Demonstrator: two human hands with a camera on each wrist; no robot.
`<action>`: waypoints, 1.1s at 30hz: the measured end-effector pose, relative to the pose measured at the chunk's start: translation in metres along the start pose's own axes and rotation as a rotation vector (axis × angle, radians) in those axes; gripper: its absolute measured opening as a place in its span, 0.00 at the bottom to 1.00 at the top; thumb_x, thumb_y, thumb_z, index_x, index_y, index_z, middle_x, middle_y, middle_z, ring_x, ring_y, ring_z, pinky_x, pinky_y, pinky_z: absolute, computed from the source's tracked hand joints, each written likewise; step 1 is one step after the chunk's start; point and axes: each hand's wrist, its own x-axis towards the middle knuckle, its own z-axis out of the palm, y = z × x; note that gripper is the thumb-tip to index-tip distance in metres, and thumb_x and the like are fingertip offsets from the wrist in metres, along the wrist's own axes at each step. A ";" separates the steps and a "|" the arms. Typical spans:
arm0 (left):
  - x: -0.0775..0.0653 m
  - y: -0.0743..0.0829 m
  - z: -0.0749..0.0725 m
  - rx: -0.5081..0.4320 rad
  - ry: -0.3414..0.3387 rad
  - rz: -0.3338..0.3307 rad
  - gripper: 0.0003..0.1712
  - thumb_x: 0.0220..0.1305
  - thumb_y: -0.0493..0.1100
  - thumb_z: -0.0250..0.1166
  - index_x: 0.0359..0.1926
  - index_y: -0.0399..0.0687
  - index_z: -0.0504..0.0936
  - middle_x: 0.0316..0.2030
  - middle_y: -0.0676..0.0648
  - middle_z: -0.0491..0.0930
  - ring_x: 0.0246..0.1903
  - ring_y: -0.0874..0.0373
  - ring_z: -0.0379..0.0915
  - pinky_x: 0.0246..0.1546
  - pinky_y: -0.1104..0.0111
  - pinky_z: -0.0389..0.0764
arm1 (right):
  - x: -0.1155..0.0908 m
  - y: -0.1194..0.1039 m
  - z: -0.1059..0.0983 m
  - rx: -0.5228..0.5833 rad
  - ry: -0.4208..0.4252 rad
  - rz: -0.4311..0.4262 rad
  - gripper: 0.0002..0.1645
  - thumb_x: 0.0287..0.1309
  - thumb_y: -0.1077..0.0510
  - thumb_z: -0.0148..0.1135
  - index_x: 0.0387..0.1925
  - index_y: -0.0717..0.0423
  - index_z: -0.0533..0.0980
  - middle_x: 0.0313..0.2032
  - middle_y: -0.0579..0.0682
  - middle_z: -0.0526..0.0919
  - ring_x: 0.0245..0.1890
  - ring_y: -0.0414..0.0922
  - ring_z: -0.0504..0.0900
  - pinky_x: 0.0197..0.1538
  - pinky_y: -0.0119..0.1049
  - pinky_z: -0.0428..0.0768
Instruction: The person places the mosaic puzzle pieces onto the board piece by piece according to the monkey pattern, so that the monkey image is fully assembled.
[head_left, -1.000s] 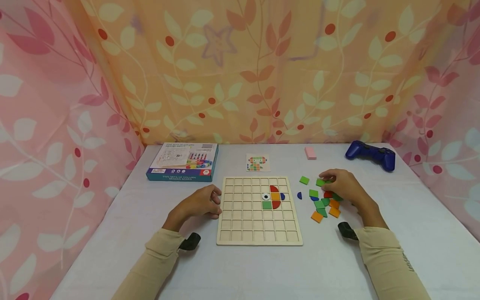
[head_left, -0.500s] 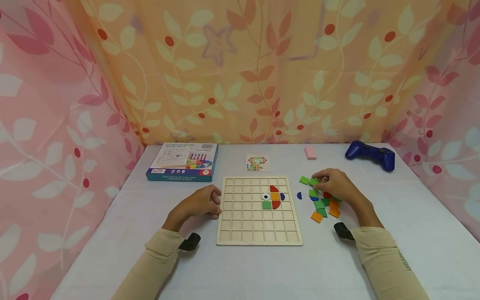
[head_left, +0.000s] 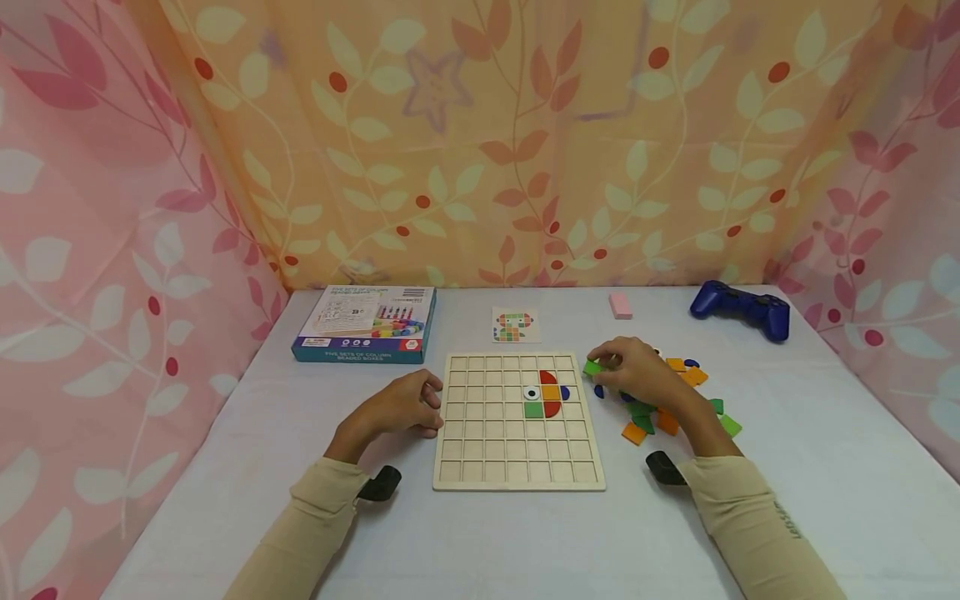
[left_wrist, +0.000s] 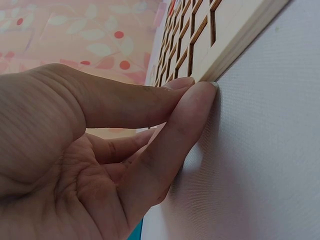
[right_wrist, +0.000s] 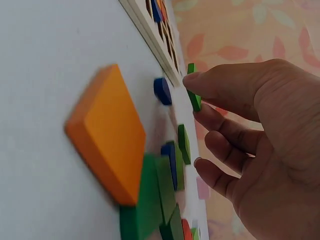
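Note:
My right hand (head_left: 637, 371) pinches a light green square tile (head_left: 592, 367) between thumb and finger, close to the board's upper right edge. In the right wrist view this tile (right_wrist: 194, 101) is tilted on edge at the fingertips. My left hand (head_left: 401, 404) holds the left edge of the wooden grid board (head_left: 480, 492). On the board are a white eye tile (head_left: 532, 393), an orange square (head_left: 551, 393), a green square (head_left: 533, 410), a blue half circle (head_left: 565, 393) and two red half circles, one being the upper piece (head_left: 548, 378).
Loose orange, green and blue tiles (head_left: 633, 433) lie right of the board, partly under my right hand. A pattern card (head_left: 516, 325) lies beyond the board, a pink block (head_left: 620, 306) right of it. A box (head_left: 363, 325) stands back left, a blue game controller (head_left: 741, 311) back right.
My right hand has moved left from the loose tiles toward the board, carrying the green square tile. More loose tiles show behind it. The left hand and board have stayed in place.

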 end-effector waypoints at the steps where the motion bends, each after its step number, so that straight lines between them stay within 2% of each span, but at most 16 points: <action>1: 0.000 0.000 0.000 0.002 0.001 0.000 0.34 0.61 0.30 0.72 0.66 0.32 0.70 0.47 0.40 0.77 0.35 0.55 0.80 0.40 0.68 0.88 | 0.001 -0.003 0.002 -0.005 0.000 -0.016 0.22 0.64 0.57 0.71 0.57 0.60 0.83 0.47 0.55 0.84 0.44 0.51 0.76 0.45 0.41 0.79; 8: -0.001 0.002 0.000 0.018 0.006 -0.001 0.33 0.62 0.31 0.72 0.66 0.32 0.71 0.47 0.39 0.77 0.36 0.55 0.80 0.41 0.68 0.87 | 0.006 -0.018 0.013 -0.022 -0.016 -0.063 0.19 0.63 0.58 0.72 0.55 0.58 0.85 0.45 0.53 0.84 0.43 0.50 0.75 0.44 0.40 0.78; 15: -0.003 0.004 -0.001 0.019 0.013 0.007 0.33 0.61 0.31 0.72 0.66 0.32 0.71 0.47 0.40 0.77 0.35 0.55 0.80 0.41 0.69 0.87 | 0.013 -0.027 0.025 -0.036 -0.048 -0.078 0.19 0.63 0.58 0.72 0.55 0.56 0.85 0.45 0.50 0.84 0.48 0.51 0.76 0.52 0.43 0.78; 24: -0.004 0.005 0.001 0.016 0.020 -0.006 0.33 0.62 0.31 0.72 0.66 0.32 0.71 0.47 0.40 0.77 0.35 0.55 0.80 0.40 0.69 0.87 | 0.019 -0.034 0.033 -0.032 -0.043 -0.149 0.18 0.61 0.59 0.74 0.52 0.59 0.86 0.41 0.51 0.84 0.43 0.49 0.75 0.48 0.42 0.74; 33: -0.003 0.004 0.001 0.028 0.025 -0.007 0.33 0.62 0.32 0.72 0.66 0.32 0.71 0.47 0.40 0.77 0.36 0.54 0.79 0.41 0.69 0.86 | 0.025 -0.045 0.040 -0.029 -0.046 -0.169 0.18 0.63 0.59 0.74 0.53 0.58 0.87 0.44 0.49 0.87 0.46 0.49 0.76 0.50 0.42 0.77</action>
